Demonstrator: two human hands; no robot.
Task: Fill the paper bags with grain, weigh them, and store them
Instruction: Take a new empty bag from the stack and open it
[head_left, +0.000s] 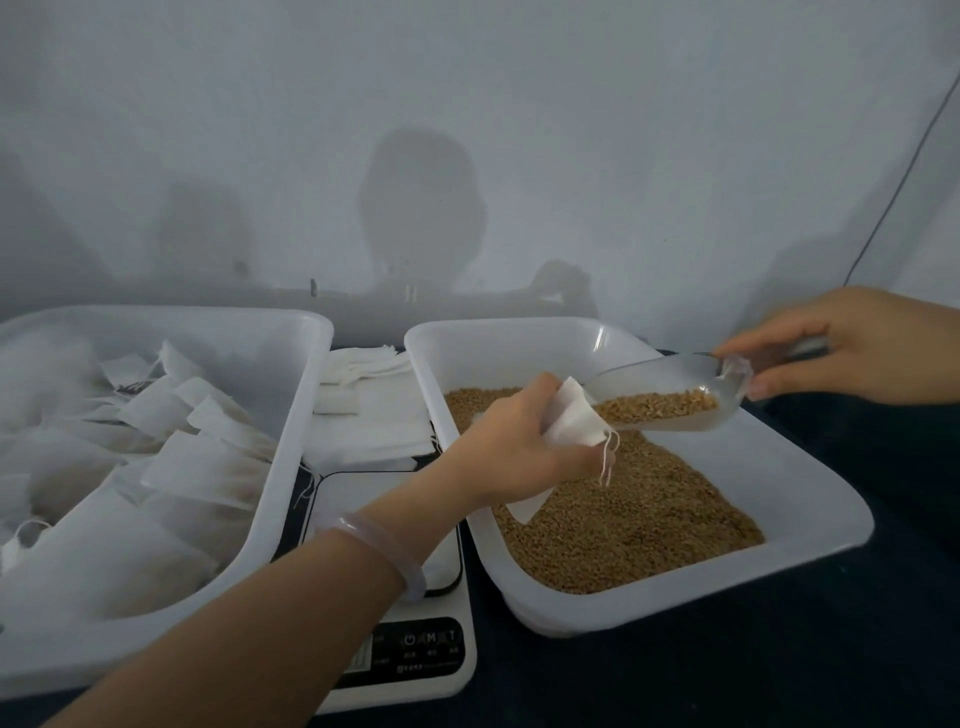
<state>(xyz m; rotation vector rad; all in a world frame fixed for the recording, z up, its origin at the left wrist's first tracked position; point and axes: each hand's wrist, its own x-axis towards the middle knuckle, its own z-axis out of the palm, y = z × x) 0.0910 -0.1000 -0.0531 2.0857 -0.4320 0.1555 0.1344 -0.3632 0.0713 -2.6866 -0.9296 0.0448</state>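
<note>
- Left grip (514, 447) pinches bag (571, 415) near its mouth, fingers curled round it. String (607, 462) dangles off the rim.
- Right grip (857, 348) is closed on the handle of clear scoop (670, 379), thumb below, fingers on top.
- Scoop carries a load of grain (654, 402). Its lip is at the bag mouth, touching or just short, can't tell.
- Both are held in the air over the grain tray (800, 499), toward its far left side.
- Scoop axis: runs right to left. Open end is left and tipped slightly down at the bag, handle right.
- Bag axis: tilted. Mouth is up and right, facing the scoop; bottom end peeks out low-left under the palm.
- My read of the step: pour about to start or just starting. This bag isn't weighed yet.
- Risk 1: mouth looks no wider than the scoop lip. A fast tilt sends grain round the rim. It lands back in the tray, so cheap, but the fill comes short.
- Risk 2: the pinch flattens the mouth, so the pile jams at the opening, then dumps.
- Risk 3: string gets into the stream or buried inside.
- Risk 4: left forearm crosses over scale (415, 649). Leaning on it would throw off the zero. Contact not visible.
- Elsewhere: left tray (317, 353) holds filled bags (208, 467). Empty bags (363, 415) are stacked behind the scale on the bench (727, 686).
</note>
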